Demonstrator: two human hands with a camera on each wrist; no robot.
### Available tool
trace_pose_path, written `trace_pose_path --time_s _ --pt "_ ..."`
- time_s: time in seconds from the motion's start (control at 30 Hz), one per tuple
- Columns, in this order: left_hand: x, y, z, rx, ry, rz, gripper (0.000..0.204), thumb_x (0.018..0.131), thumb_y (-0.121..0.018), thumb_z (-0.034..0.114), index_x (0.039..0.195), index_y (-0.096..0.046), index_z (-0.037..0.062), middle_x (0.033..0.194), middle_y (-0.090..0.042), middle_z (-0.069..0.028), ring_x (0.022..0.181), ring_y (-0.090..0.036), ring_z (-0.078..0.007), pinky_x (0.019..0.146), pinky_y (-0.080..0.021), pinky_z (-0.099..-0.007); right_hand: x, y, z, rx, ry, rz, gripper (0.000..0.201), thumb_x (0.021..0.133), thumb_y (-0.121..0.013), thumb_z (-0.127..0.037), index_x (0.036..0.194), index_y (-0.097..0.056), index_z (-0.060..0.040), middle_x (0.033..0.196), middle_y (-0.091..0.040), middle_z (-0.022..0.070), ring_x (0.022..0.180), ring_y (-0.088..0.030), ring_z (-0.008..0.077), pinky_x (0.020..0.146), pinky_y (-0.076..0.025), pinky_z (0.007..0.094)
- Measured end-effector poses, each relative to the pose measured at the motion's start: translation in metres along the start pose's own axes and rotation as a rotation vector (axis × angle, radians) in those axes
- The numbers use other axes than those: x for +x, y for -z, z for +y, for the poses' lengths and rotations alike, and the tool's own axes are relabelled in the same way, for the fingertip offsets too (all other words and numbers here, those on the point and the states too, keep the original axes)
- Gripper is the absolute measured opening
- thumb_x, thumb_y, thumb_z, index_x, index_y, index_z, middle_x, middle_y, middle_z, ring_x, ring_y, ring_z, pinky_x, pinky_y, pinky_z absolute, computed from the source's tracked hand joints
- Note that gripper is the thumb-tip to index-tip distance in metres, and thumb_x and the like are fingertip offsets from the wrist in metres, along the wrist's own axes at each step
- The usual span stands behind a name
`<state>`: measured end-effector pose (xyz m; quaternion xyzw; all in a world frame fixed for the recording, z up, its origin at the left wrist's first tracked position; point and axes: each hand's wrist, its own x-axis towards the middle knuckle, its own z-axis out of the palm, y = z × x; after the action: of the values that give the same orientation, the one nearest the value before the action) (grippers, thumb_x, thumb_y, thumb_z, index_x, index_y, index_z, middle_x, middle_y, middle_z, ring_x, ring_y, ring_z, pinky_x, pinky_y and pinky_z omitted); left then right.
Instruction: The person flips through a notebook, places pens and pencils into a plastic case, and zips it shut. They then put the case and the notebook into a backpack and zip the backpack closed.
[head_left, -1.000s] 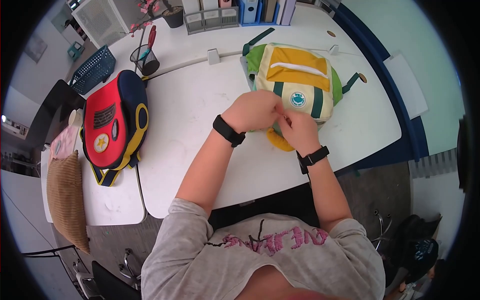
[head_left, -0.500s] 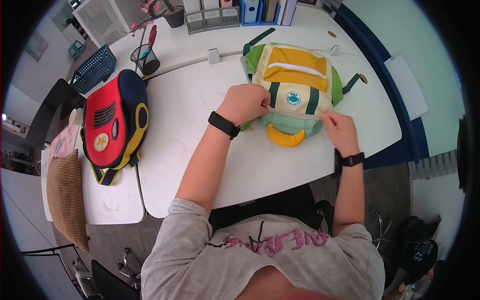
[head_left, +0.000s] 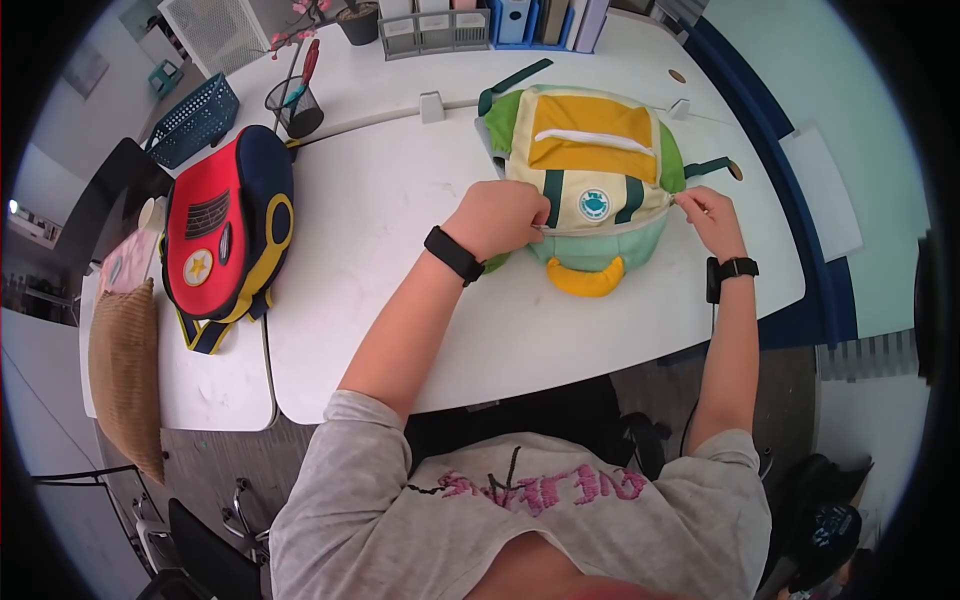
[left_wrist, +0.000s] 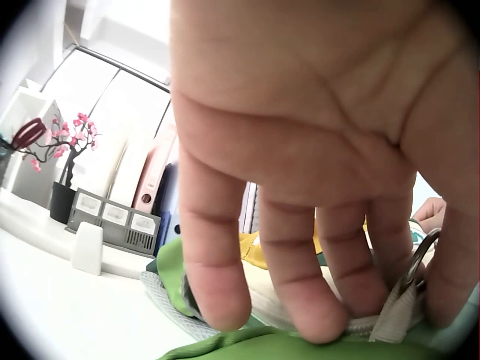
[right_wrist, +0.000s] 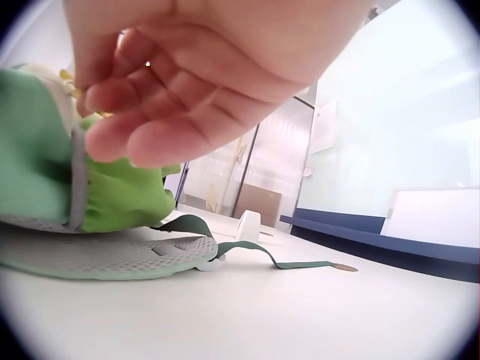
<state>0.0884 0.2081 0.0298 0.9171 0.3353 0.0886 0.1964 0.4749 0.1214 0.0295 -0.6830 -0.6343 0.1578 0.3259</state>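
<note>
A cream, yellow and green backpack (head_left: 590,160) lies on the white table, its yellow handle (head_left: 587,279) facing the person. A zipper (head_left: 605,233) runs between its cream front and mint-green part. At the zipper's left side, my left hand (head_left: 497,217) pinches a zipper pull; its metal ring (left_wrist: 421,259) shows beside the thumb in the left wrist view. My right hand (head_left: 714,221) is at the zipper's right end, thumb and index finger pinching a zipper pull mostly hidden by the fingertips. Its other fingers curl loosely in the right wrist view.
A red and navy backpack (head_left: 212,238) stands at the left, near a brown cushion (head_left: 125,375). Behind are a blue basket (head_left: 195,120), a mesh pen holder (head_left: 297,110), a potted plant (head_left: 357,22) and file racks (head_left: 436,35). A green strap (right_wrist: 289,264) trails across the table.
Both hands were together at the middle of the zipper; they have moved apart, the right hand sliding far right along it. The mint-green part and yellow handle show more fully. The head view shifted slightly.
</note>
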Motion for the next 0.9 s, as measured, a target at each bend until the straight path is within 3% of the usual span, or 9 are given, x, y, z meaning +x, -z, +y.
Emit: trace_pose_path --time_s 0.17,0.23,0.33,0.4,0.43,0.47,0.6,0.83,0.9 --pt "0.002 -0.019 0.013 0.166 -0.018 0.061 0.018 0.085 -0.078 0.024 0.096 -0.071 0.0124 0.096 -0.07 -0.0049 0.092 -0.069 -0.0279 0.078 -0.056 -0.0401 -0.01 -0.02 0.008 0.141 0.051 -0.029 0.015 0.101 -0.067 -0.014 0.097 -0.07 -0.0001 0.083 -0.066 -0.0015 0.077 -0.059 0.0077 0.069 -0.049 0.0244" --pt "0.007 -0.036 0.04 0.17 -0.234 0.375 0.023 0.086 -0.077 0.028 0.1 -0.068 0.0109 0.1 -0.068 -0.0046 0.095 -0.068 -0.0272 0.077 -0.055 -0.042 -0.018 -0.027 0.005 0.136 0.036 -0.064 0.013 0.1 -0.067 -0.012 0.098 -0.071 0.0004 0.084 -0.068 0.0001 0.077 -0.06 0.0083 0.069 -0.05 0.026" --pt "0.014 -0.056 0.075 0.244 -0.195 0.261 0.029 0.088 -0.076 0.032 0.105 -0.067 0.01 0.104 -0.066 -0.0045 0.098 -0.068 -0.0251 0.074 -0.054 -0.0425 -0.022 -0.031 0.001 0.141 0.033 -0.094 0.01 0.097 -0.068 -0.009 0.098 -0.072 0.0008 0.083 -0.07 0.0017 0.074 -0.061 0.0082 0.067 -0.052 0.0281" --pt "0.026 -0.069 0.076 0.302 -0.175 0.328 0.028 0.088 -0.076 0.036 0.097 -0.07 0.0097 0.096 -0.069 -0.004 0.094 -0.069 -0.0241 0.072 -0.053 -0.0415 -0.02 -0.029 0.001 0.12 0.04 -0.071 0.012 0.097 -0.069 -0.01 0.099 -0.072 0.0017 0.083 -0.073 0.0057 0.072 -0.064 0.0119 0.066 -0.052 0.0289" --pt "0.031 -0.069 0.076 0.355 -0.177 0.238 0.024 0.088 -0.076 0.034 0.091 -0.071 0.0102 0.09 -0.069 -0.0034 0.091 -0.069 -0.024 0.07 -0.052 -0.0408 -0.017 -0.026 0.001 0.121 0.046 -0.072 0.012 0.097 -0.069 -0.01 0.099 -0.072 0.0017 0.083 -0.073 0.0057 0.072 -0.064 0.0119 0.066 -0.052 0.0289" --pt "0.033 -0.071 0.075 0.408 -0.179 0.148 0.021 0.087 -0.075 0.032 0.085 -0.072 0.0107 0.084 -0.07 -0.0027 0.089 -0.07 -0.0238 0.069 -0.052 -0.0402 -0.016 -0.024 0.001 0.036 0.081 -0.005 0.013 0.097 -0.069 -0.012 0.099 -0.073 0.0007 0.084 -0.074 0.0082 0.072 -0.067 0.0159 0.066 -0.053 0.0303" --pt "0.027 -0.094 0.076 0.477 -0.225 0.21 0.016 0.086 -0.072 0.025 0.075 -0.072 0.0132 0.074 -0.07 -0.0018 0.085 -0.07 -0.0236 0.067 -0.052 -0.0394 -0.005 -0.02 0.013 -0.198 0.074 0.102 0.017 0.097 -0.07 -0.019 0.101 -0.074 -0.0035 0.087 -0.074 0.0129 0.073 -0.071 0.0269 0.066 -0.054 0.0351" --pt "-0.006 -0.071 0.078 0.402 -0.267 0.255 0.009 0.087 -0.07 0.022 0.081 -0.071 0.0148 0.082 -0.068 -0.0004 0.082 -0.069 -0.0218 0.066 -0.053 -0.0387 -0.012 -0.023 -0.001 -0.331 0.077 0.245 0.018 0.096 -0.073 -0.023 0.105 -0.076 -0.0076 0.083 -0.074 0.0107 0.071 -0.071 0.0259 0.066 -0.054 0.0349" --pt "-0.03 -0.055 0.084 0.407 -0.275 0.306 0.011 0.087 -0.072 0.024 0.081 -0.07 0.0148 0.082 -0.066 -0.0001 0.08 -0.068 -0.0214 0.066 -0.053 -0.0387 -0.034 -0.014 -0.003 -0.115 0.051 0.355 0.02 0.097 -0.075 -0.023 0.11 -0.077 -0.0078 0.08 -0.075 0.0105 0.068 -0.071 0.0197 0.065 -0.054 0.0314"
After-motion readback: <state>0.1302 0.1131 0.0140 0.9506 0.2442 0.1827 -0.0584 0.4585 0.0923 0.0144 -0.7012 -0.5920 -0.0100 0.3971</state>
